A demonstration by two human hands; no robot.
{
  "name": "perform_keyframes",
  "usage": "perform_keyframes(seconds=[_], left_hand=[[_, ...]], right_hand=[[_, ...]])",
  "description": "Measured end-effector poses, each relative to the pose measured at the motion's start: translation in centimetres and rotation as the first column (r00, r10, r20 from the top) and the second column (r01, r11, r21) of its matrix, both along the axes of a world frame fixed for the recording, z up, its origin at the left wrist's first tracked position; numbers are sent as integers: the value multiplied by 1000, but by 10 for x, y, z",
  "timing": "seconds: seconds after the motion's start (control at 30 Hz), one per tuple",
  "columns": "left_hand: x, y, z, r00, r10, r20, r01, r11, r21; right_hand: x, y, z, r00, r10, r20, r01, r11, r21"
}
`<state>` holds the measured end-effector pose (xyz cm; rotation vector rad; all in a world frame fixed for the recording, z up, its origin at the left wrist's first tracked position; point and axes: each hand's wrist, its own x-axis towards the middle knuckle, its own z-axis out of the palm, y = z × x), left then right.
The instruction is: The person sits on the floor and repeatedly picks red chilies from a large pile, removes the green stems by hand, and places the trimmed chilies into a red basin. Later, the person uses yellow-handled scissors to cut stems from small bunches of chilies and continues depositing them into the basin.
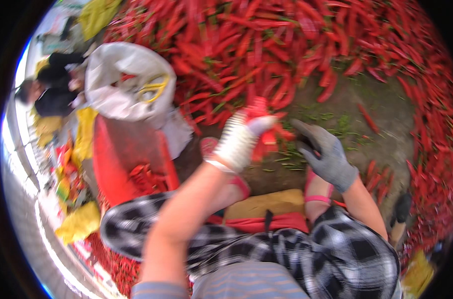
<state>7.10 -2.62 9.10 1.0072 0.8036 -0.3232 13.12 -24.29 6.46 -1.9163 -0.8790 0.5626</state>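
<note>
My left hand (239, 136), in a white knitted glove, is closed around several red chili peppers (258, 108), blurred by motion. To its right, my right hand (323, 153), in a grey glove, has its fingers curved and apart, close to the peppers' lower right side; one finger lies in shadow, and no pepper plainly shows in it. Green stems (292, 153) lie scattered on the ground between and below the hands. A large heap of red chili peppers (219, 48) spreads just beyond both hands.
A red plastic scoop-shaped container (110, 157) holding red pieces stands at the left, below a white woven sack (125, 108) with a yellow-handled item (155, 88) in its mouth. Another person (54, 89) is at the far left. More peppers (432, 149) curve down the right side.
</note>
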Motion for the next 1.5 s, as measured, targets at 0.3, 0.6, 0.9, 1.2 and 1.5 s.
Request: perform_keyframes(seconds=[0.3, 0.6, 0.9, 1.2, 1.5], left_hand=[[-64, 209, 160, -177, -280, -943, 963, -248, -108], [-47, 121, 111, 256, -702, -665, 600, -423, 679], [3, -75, -68, 817, -577, -21, 577, 816, 17], [-69, -86, -81, 939, -34, -341, -19, 988, -150], [-77, -57, -87, 956, 295, -9, -272, 894, 357]], right_hand=[[67, -25, -56, 791, 237, 564, 137, 830, -541], [62, -7, -49, 899, 17, 437, 127, 946, -298], [-1, -10, -33, 909, -354, -222, 354, 934, -43], [13, 13, -59, 864, 71, 498, 1, 990, -142], [12, 27, -54, 809, 319, 493, -191, 937, -293]])
